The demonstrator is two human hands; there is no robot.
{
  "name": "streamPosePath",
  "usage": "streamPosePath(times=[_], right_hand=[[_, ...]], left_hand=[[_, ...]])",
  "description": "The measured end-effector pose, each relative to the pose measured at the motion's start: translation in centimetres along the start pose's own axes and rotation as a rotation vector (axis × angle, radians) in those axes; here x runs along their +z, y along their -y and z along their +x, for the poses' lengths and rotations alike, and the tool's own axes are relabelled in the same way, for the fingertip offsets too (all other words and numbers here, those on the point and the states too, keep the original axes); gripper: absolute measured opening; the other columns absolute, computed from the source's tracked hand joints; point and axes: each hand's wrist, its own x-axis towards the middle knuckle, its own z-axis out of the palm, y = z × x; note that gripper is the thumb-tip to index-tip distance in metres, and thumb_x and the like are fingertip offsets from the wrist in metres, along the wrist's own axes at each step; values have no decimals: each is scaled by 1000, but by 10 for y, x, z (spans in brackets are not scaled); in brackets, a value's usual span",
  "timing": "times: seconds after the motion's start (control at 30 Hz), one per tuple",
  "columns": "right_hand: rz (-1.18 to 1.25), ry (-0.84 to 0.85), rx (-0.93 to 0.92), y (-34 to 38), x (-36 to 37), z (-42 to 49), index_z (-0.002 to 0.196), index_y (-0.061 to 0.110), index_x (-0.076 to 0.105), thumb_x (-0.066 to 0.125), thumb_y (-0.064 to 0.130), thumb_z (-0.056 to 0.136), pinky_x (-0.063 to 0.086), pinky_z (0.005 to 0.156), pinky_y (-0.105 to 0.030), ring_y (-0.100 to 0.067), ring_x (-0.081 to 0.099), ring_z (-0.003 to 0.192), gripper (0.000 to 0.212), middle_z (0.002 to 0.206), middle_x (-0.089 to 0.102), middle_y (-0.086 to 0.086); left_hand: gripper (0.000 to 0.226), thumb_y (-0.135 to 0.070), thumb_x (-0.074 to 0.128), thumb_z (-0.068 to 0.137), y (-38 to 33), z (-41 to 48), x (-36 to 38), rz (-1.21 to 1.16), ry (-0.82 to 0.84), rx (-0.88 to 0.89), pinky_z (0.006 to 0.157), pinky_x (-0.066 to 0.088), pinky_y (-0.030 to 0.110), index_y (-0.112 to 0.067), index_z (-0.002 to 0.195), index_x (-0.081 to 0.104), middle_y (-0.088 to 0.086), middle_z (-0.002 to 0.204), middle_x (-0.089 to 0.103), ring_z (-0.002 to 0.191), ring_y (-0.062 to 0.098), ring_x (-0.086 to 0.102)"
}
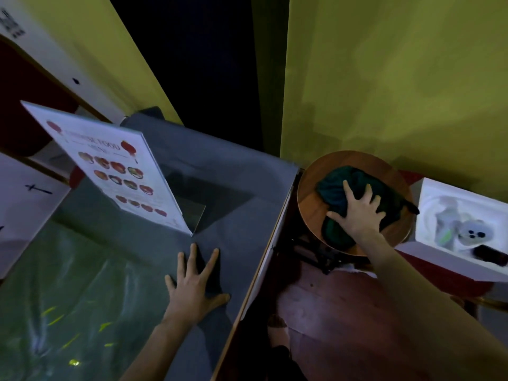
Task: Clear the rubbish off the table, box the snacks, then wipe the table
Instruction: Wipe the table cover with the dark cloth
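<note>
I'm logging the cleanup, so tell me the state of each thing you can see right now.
left hand: flat on the table, fingers spread.
right hand: spread on the green cloth.
green cloth: crumpled, lying on the stool.
stool: upright beside the table.
menu stand: standing on the table, leaning back.
table: covered by a grey sheet.
white box: open, blurred items inside.

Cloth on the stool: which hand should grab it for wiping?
Right. The right hand lies spread on the green cloth on the round stool; the left hand rests flat on the table, apart from it.
</note>
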Motion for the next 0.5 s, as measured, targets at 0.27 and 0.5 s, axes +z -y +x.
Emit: streamPosePath(times=[0.27, 0.5], right_hand=[[213, -244, -86, -8, -18, -31, 139, 26, 38, 54, 8, 91, 46, 87, -58, -45, 37, 115, 54, 127, 39, -26], [425, -311, -327, 25, -21, -149, 140, 24, 39, 61, -6, 82, 44, 93, -51, -40, 46, 107, 69, 119, 44, -21]], left_hand=[[103, -67, 63, 71, 0, 4, -1, -34, 7, 15, 106, 10, 73, -55, 141, -11, -1, 158, -26, 144, 34, -22], [73, -44, 67, 83, 8, -17, -23, -248, -23, 106, 113, 20, 62, -26, 145, 35, 10, 160, 12, 148, 30, 8]])
